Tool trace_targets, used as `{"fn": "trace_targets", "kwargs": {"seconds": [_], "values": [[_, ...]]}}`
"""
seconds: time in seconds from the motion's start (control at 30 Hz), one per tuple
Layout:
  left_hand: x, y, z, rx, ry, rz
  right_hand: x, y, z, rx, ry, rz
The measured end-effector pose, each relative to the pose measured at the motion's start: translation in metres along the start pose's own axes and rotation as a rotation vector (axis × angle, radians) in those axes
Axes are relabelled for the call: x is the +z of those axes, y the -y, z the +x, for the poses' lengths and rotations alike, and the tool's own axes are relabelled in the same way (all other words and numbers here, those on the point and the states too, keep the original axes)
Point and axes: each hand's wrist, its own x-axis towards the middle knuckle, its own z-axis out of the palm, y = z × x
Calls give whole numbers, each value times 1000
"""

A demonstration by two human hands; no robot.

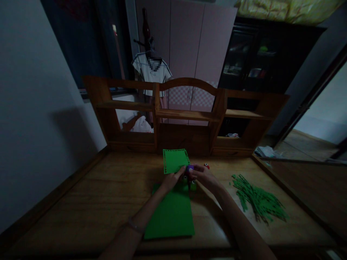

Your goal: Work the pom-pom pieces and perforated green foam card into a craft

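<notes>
My left hand (171, 179) and my right hand (204, 176) meet over the middle of a wooden desk (89, 202). Both pinch a small purple object (189, 168) between their fingertips; its shape is hard to make out in the dim light. Under the hands lies a long green sheet (170, 216). A smaller green sheet with punched holes along its edges (175, 160) lies just beyond the left hand. Small green pieces (193, 186) sit below the right hand. A tiny red and white thing (206, 165) rests beside the right hand.
A pile of thin green strips (258, 202) lies on the desk at the right. A wooden shelf unit (187, 115) stands along the desk's back edge. Behind it hang a white shirt (151, 72) and a pink wardrobe (200, 54). A wall runs on the left.
</notes>
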Motion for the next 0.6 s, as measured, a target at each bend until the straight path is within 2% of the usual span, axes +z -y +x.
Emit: {"fn": "trace_targets", "kwargs": {"seconds": [0.17, 0.4, 0.6], "values": [[-1, -2, -3, -6, 24, 29, 0, 1, -1, -5, -15, -52], [0, 13, 0, 17, 29, 88, 0, -1, 0, -11, -31, -47], [1, 26, 4, 48, 108, 237, -1, -1, -1, -22, -20, -61]]}}
